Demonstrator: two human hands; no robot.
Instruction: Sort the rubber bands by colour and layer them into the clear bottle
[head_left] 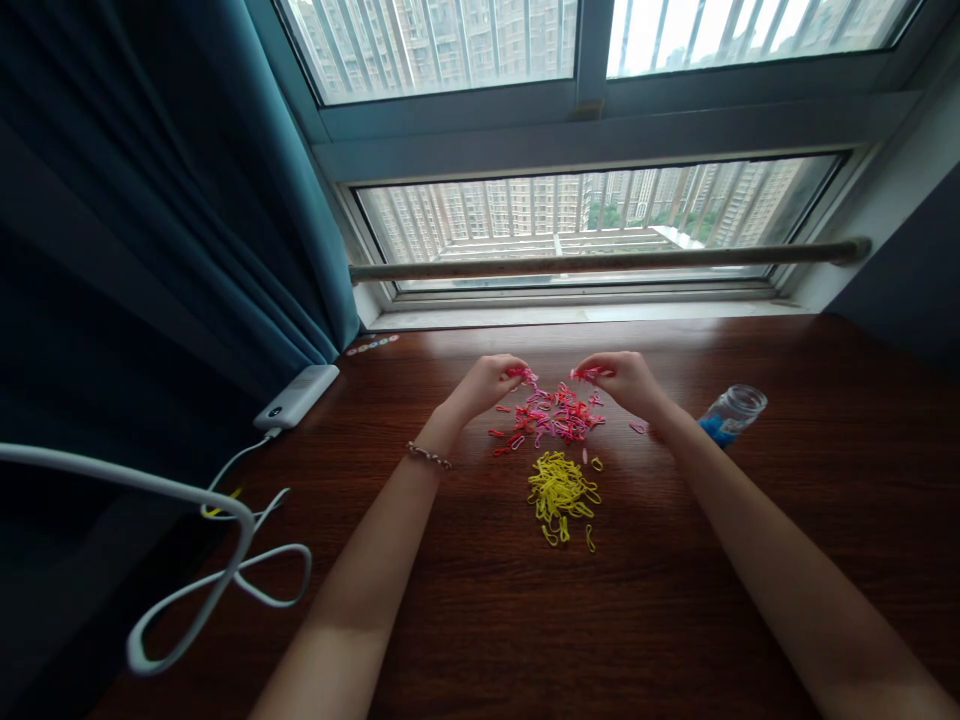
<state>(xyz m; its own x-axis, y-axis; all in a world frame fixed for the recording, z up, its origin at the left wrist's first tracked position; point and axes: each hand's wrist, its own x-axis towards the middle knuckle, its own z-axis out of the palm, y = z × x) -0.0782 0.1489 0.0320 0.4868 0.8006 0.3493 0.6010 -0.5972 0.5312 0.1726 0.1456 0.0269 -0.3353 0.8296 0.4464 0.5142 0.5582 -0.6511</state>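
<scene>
A heap of small red and pink rubber bands (552, 416) lies on the dark wooden table (525, 620). Just nearer me sits a separate heap of yellow bands (561, 492). My left hand (487, 382) hovers at the left far edge of the red heap, fingers pinched on a few red and pink bands. My right hand (624, 380) is at the right far edge, its fingers likewise closed on red bands. A beaded bracelet (429, 456) is on my left wrist.
A small glass jar (732, 412) holding blue bits lies on its side right of my right forearm. A white power bank (297, 396) with a looping white cable (225, 580) sits at the left, by a teal curtain (172, 220). A window and rail run behind the table.
</scene>
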